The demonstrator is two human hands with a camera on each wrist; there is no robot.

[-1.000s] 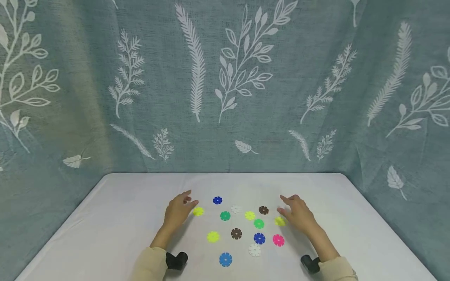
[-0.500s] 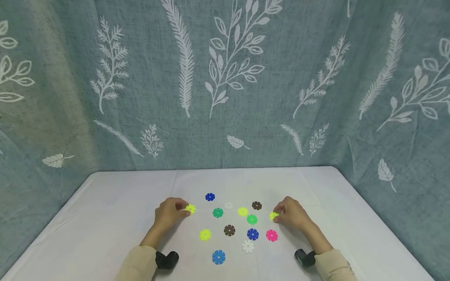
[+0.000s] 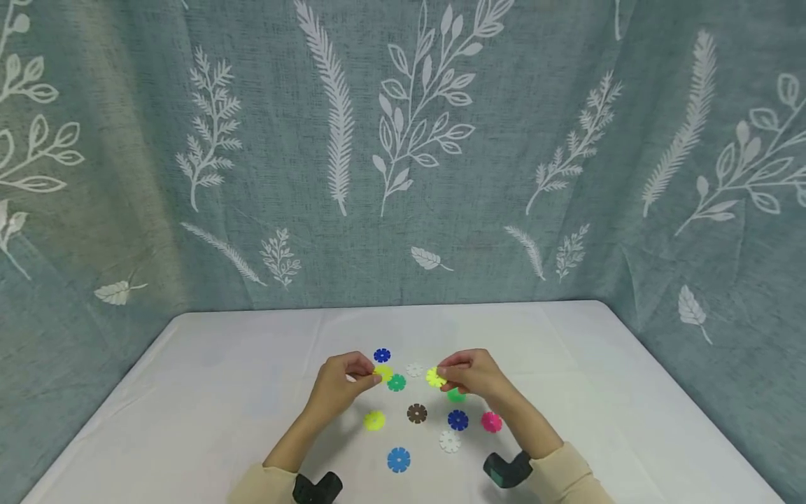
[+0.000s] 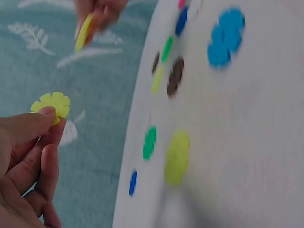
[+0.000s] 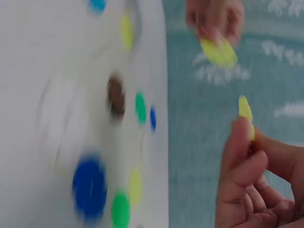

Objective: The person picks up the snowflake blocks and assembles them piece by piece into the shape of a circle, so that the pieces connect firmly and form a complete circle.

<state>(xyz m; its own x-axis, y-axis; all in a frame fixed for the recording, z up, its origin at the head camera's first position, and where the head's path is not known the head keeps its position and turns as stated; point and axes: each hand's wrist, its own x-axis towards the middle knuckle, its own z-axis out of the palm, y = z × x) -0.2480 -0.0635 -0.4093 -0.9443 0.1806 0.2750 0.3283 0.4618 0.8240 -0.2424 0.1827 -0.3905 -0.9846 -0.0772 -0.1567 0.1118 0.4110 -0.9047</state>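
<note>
My left hand [image 3: 340,386] pinches a yellow notched plastic disc [image 4: 54,105] between thumb and forefinger, raised above the table. Another yellow notched disc [image 3: 435,377] is pinched in the fingertips of my right hand [image 3: 476,374]; the right wrist view shows this disc [image 5: 245,110] nearly edge-on. The two held discs face each other a short way apart. Below them lie a green disc [image 3: 396,382], a white disc [image 3: 414,370] and a dark blue disc [image 3: 381,355]. My right hand partly covers a light green disc [image 3: 456,395] and hides the far brown one.
Nearer on the white table [image 3: 220,392] lie a yellow disc [image 3: 374,420], a brown disc [image 3: 417,414], a blue disc [image 3: 457,420], a pink disc [image 3: 492,422], a white disc [image 3: 450,441] and a light blue disc [image 3: 399,460]. A leaf-patterned curtain [image 3: 378,273] stands behind.
Both hands reached the outer yellow discs, pinched them and lifted them off the table. Since then the hands have moved inward, bringing the discs close together over the middle.
</note>
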